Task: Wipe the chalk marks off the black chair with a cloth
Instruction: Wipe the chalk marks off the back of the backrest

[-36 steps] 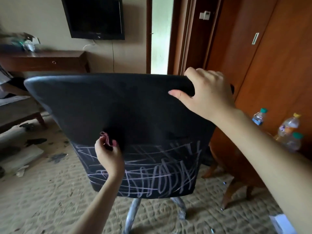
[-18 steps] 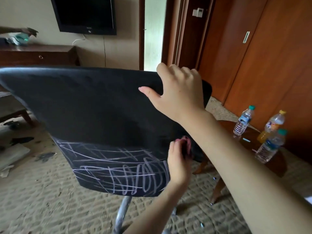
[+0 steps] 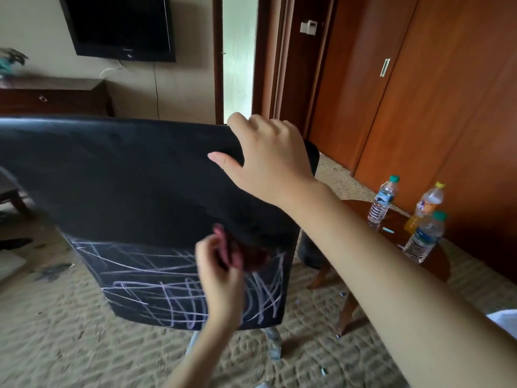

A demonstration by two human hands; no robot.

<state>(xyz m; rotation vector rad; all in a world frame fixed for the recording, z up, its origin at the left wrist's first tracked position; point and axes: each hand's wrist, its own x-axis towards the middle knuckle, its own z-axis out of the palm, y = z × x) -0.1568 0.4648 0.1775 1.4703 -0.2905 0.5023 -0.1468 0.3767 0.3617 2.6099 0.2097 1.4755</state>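
Looking across a patterned beige carpet (image 3: 70, 345) toward a cream wall (image 3: 190, 88) carrying a dark television (image 3: 120, 26), with a cable (image 3: 155, 88) trailing down beside a wooden sideboard (image 3: 56, 96). Letting pale daylight in through a narrow doorway (image 3: 239, 65). Running tall reddish wooden doors (image 3: 447, 93) along the right. Holding three plastic bottles (image 3: 382, 200) on a low round wooden bench (image 3: 397, 233) standing before those doors.

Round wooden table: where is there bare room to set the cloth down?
Bare wood shows on the round table left of the green-capped water bottle, up to the right forearm, which hides the near side. The right part is crowded: orange drink bottle, teal-capped water bottle and a small blue piece sit close together.
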